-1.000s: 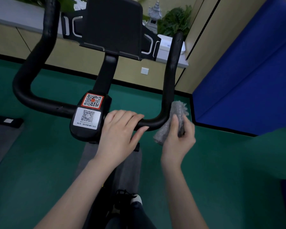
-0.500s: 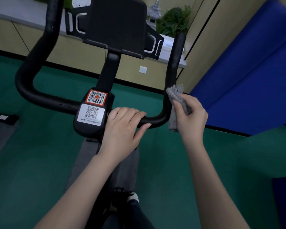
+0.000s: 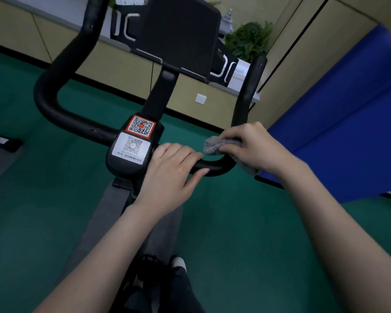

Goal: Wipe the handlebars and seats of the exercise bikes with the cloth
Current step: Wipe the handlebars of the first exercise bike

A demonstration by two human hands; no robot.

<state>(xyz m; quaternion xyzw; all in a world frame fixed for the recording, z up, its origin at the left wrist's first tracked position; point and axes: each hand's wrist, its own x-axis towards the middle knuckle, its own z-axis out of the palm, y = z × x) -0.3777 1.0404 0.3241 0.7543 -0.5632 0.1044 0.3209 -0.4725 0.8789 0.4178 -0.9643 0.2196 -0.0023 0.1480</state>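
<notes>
The right hand [image 3: 253, 147] grips a nubbly grey cloth [image 3: 215, 145] around the smooth black handlebar's [image 3: 54, 102] right bend, while the left hand [image 3: 169, 175] curls over its crossbar.

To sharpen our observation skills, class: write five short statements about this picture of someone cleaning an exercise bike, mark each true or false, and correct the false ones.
1. The right hand holds the grey cloth at the right bend of the handlebar. True.
2. The left hand holds a spray bottle. False: it grips the handlebar's crossbar beside the centre block.
3. The red-bordered QR sticker sits above the white sticker. True.
4. The floor is red. False: it is green.
5. The grey cloth is draped over the stickers. False: both stickers are uncovered, and the cloth is in the right hand.
</notes>
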